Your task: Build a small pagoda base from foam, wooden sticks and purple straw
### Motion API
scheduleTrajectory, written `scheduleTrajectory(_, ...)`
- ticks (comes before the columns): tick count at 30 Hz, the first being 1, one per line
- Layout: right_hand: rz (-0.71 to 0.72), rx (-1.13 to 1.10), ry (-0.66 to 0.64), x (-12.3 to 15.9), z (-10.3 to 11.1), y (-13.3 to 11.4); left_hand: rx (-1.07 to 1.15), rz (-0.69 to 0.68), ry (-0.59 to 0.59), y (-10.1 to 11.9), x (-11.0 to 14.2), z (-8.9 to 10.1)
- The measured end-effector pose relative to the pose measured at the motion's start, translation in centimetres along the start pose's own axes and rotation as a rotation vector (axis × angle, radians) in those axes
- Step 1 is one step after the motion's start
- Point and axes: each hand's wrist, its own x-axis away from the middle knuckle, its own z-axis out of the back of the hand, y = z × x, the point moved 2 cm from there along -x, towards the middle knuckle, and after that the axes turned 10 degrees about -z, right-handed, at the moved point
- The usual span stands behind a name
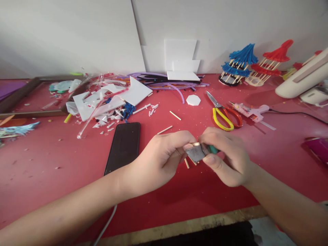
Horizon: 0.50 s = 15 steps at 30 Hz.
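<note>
1. Left hand (164, 155): fingers curled in, thumb and forefinger closed on a small wooden piece (196, 144) at the upper edge of the cutter's grey metal face. Its other end is hidden by the fingers.
2. Right hand (227, 157): fingers wrapped narrow around the cutter (196, 153), thumb along the near side. Green part of the handle pokes out between thumb and forefinger; how far the cutter's jaws are apart — cannot tell.
3. Both hands meet over the near part of the red table (151, 208), cutter between them. Short loose sticks (187, 163) lie just below, partly covered.
4. Two more sticks lie beyond the hands: upper stick (175, 115) and lower stick (164, 130), apart from each other.
5. Black phone (123, 147) lies beside the left forearm, screen dark. White cable (107, 223) runs out from under that forearm.
6. Far side, middle: white octagon (193, 100) flat on the table, purple and black strips (164, 81) behind it, white scraps (107, 99) heaped to the left.
7. Right side: scissors (222, 114) with one yellow and one red handle, blades slightly crossed; pink glue gun (252, 111) just beside, lead running right.
8. Behind those — blue-roofed model (237, 65) and red-roofed model (271, 63), both upright on stick posts.
</note>
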Motion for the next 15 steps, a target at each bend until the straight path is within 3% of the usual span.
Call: scheduleTrajectory(15,0.029,0.093,0.044,-0.5,-0.4,1.3,-0.099,0.018,0.065,-0.7,0.2,-0.1)
